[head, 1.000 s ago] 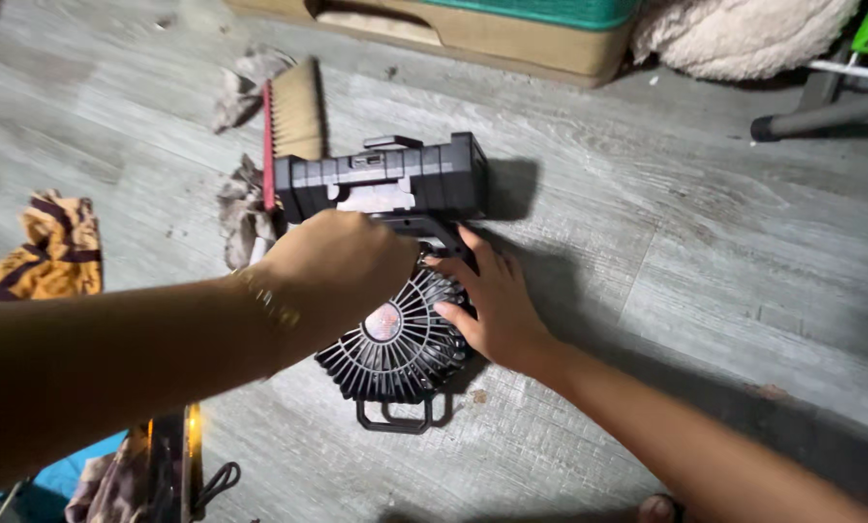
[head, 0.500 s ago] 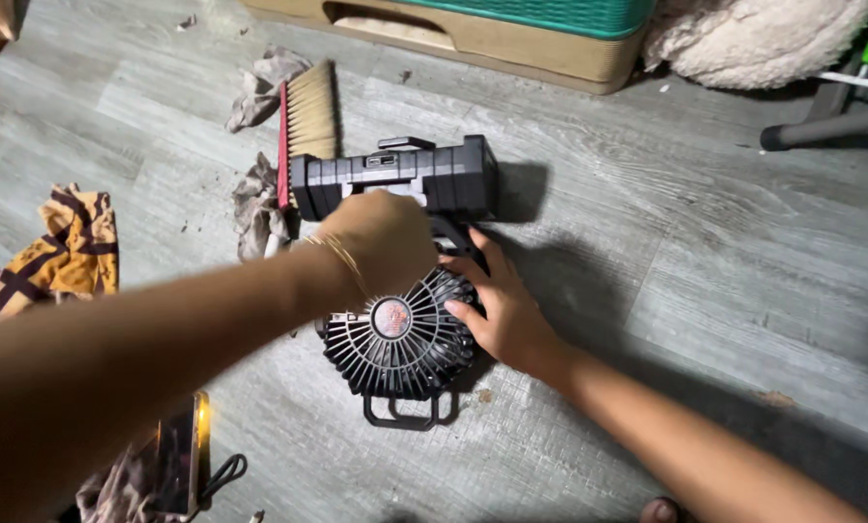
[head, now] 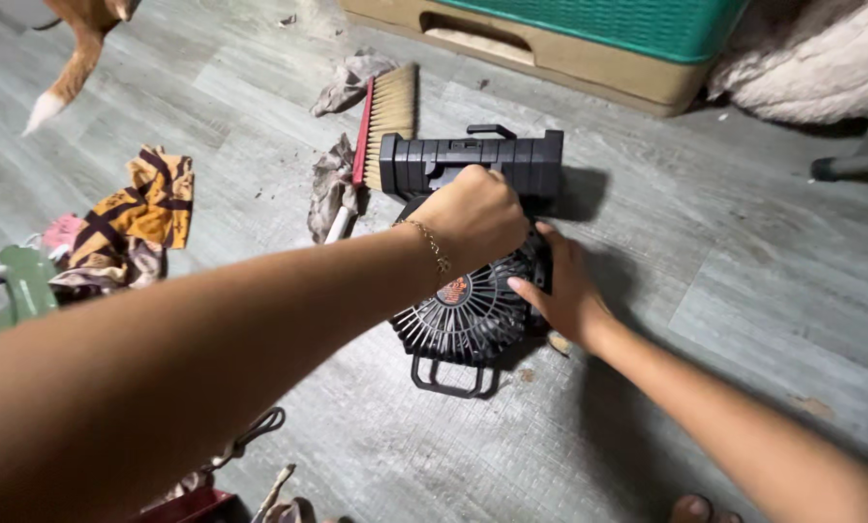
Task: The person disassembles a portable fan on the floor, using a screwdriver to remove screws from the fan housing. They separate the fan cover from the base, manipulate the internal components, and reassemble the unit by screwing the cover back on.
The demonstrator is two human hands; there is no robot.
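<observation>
Fan [head: 468, 320] flat on grey plank floor [head: 724, 252]; left hand [head: 472, 215] grip clenched, seemingly on it; right hand [head: 560, 291] steadies rim.

your left hand [head: 472, 215] lies on the far part of the fan [head: 468, 315], between its round grille and the box-shaped base [head: 472, 163] behind it. your right hand [head: 562, 291] rests on the fan's right edge. the fan's handle [head: 450, 380] sticks out on the near side. left of the base lies a brush [head: 387, 111], with rags [head: 332, 184] beside it and behind it. further left sits a patterned cloth [head: 138, 208]. far behind the fan stands a basket [head: 569, 44].
</observation>
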